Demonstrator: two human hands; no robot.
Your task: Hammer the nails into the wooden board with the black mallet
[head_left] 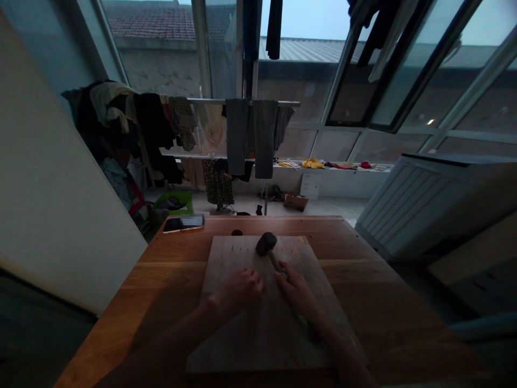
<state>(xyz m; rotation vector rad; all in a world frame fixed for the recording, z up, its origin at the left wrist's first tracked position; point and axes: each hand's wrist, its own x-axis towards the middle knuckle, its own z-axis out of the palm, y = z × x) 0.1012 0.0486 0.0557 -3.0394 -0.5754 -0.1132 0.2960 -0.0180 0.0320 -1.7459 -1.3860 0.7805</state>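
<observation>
My right hand [297,288] is closed round the wooden handle of a mallet [266,244]. Its dark, thick head is over the far part of a pale wooden board [258,345]. My left hand [241,288] is over the board, left of the handle, with its fingers curled together; whatever they may hold is hidden. Along the board's far part are several tiny dark marks, and one thin upright nail [232,248] at the left. Just past the board's far edge sits a small dark round object [237,233]. Something dark lies partly hidden under my right forearm.
The board lies on a wooden table [383,323]. A phone [183,223] rests at the table's far left corner. Beyond stand a drying rack with clothes [238,134], a green basin [173,203] and a small cardboard box [296,202]. A white ribbed cabinet [424,199] stands right.
</observation>
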